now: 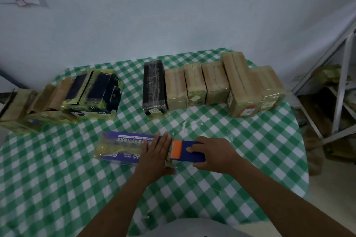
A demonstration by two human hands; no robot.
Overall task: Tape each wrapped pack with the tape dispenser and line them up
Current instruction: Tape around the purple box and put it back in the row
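A purple wrapped pack (pixel 123 147) with white lettering lies flat in the middle of the green checked table (pixel 57 179). My left hand (pixel 156 153) presses flat on its right end, fingers straight. My right hand (pixel 213 155) grips the blue and orange tape dispenser (pixel 185 151), whose head sits against the pack's right end beside my left hand. At the back right, a row of taped packs (pixel 213 86) stands side by side, one black and several tan.
A jumbled group of packs (pixel 90 94), dark and tan with yellowish tape, sits at the back left by the table edge. A metal shelf frame (pixel 341 82) stands on the right beyond the table. A pale wall runs behind.
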